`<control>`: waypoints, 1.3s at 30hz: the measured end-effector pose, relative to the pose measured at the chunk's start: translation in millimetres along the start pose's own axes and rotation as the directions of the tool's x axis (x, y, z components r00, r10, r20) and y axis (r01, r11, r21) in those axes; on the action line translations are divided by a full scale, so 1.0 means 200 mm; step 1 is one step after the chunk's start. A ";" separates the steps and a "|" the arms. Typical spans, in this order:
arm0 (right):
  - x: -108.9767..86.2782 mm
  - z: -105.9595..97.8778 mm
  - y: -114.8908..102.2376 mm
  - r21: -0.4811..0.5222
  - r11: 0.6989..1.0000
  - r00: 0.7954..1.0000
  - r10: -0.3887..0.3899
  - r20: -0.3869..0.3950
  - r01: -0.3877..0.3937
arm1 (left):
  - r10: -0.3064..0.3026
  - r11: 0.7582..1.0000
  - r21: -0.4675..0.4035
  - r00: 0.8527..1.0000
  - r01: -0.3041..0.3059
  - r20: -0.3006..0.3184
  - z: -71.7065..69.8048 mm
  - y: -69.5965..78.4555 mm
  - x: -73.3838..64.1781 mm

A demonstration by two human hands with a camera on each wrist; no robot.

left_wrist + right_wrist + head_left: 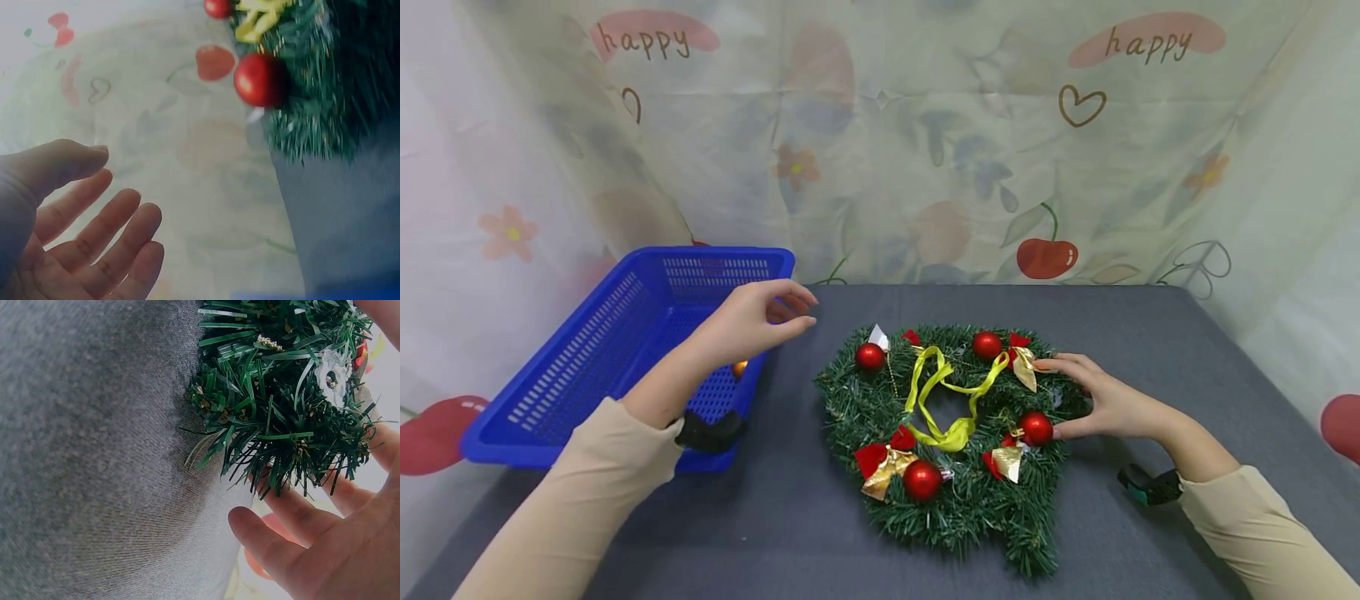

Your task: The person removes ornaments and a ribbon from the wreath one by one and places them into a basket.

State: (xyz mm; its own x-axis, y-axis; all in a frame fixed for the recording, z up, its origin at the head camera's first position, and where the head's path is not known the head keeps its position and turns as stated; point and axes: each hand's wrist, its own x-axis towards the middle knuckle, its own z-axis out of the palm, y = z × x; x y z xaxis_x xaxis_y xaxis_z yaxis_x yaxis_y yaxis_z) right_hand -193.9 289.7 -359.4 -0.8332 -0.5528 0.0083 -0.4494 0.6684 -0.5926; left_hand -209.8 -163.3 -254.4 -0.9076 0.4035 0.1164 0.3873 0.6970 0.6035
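Note:
A green Christmas wreath (850, 408) lies on the table, trimmed with red balls (922, 480), red-and-gold bows (891, 468) and a loose yellow ribbon (955, 435). My right hand (1120, 406) is at the wreath's right edge, thumb beside a red ball and fingers spread by a gold bow. In the right wrist view, the fingers (300, 515) lie loosely along the green needles, some partly hidden behind them. Above the right rim of a blue basket (587, 312), my left hand (756, 315) hovers with relaxed fingers and nothing in them, apart from the wreath.
Inside the basket near its right wall is a small gold-orange object (740, 368), partly hidden by the left forearm. A dark grey cloth (1135, 333) covers the table. Behind it hangs a printed curtain (880, 167).

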 end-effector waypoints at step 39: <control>0.00 0.00 -0.01 0.011 1.000 1.000 0.004 -0.001 -0.004 | -0.004 0.999 0.048 0.993 -0.002 0.120 0.36 0.09 0.14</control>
State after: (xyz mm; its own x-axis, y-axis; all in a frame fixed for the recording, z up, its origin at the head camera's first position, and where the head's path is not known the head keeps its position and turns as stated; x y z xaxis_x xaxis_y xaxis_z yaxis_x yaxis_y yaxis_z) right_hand -192.3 288.9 -358.3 -0.8352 -0.5499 0.0066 -0.4428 0.6653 -0.6011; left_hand -216.5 -96.7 -297.2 -0.8831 0.4689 0.0182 0.3960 0.7237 0.5652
